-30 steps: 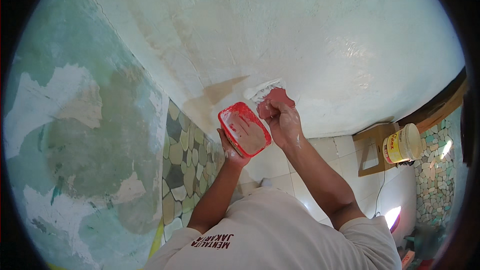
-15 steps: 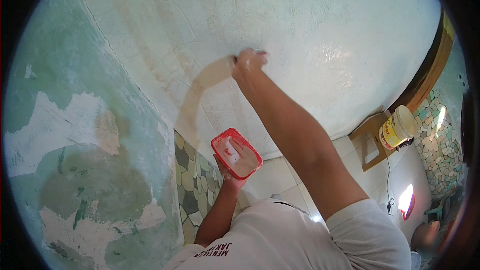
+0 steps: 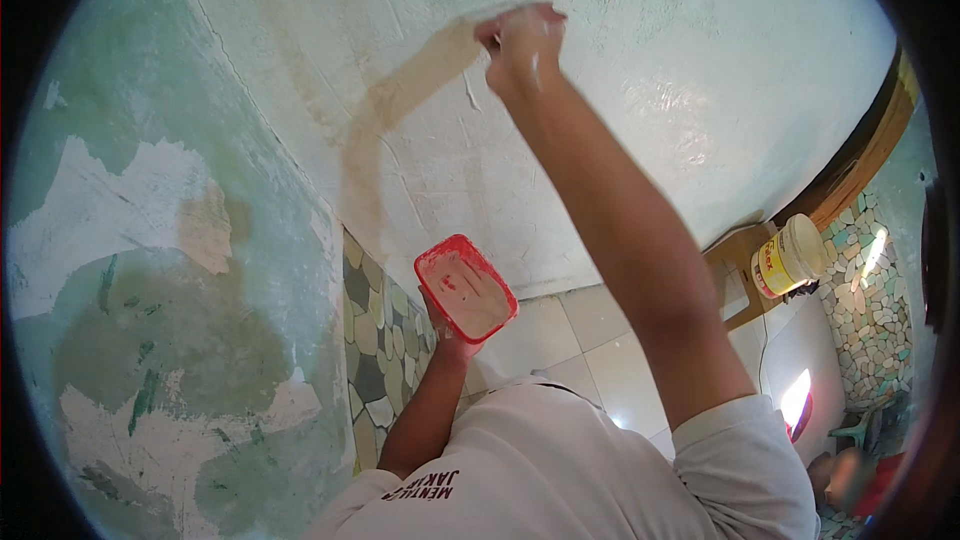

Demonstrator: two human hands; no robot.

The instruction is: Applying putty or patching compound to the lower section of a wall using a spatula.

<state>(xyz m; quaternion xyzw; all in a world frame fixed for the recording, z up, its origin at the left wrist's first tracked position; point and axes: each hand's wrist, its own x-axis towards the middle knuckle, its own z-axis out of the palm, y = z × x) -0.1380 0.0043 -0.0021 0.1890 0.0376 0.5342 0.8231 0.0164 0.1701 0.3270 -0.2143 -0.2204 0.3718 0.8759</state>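
Note:
My left hand (image 3: 458, 347) is closed round the underside of a red rectangular tub (image 3: 420, 273), held tilted in front of my body. Pale, creamy paste (image 3: 478, 302) coats the inside of the tub. With my right arm stretched up, my right hand (image 3: 528, 48) is at the whitish wall (image 3: 640, 30), its fingers curled. White smears mark the wrist. Motion blur and the hand itself hide whatever the fingers hold. A small raised streak of white paste (image 3: 471, 92) shows on the wall just below the hand.
On the left stands a green wall (image 3: 220, 330) with pale patches. Pebble-patterned tiling (image 3: 370, 340) borders pale floor tiles (image 3: 545, 330). A white and yellow bucket (image 3: 788, 258) rests on a low wooden stool (image 3: 745, 250) at the right. Another person (image 3: 850, 480) is partly visible at lower right.
My right hand has moved up and slightly right along the wall. The tub sits a little higher and further left in view, and the white clump seen inside it no longer shows.

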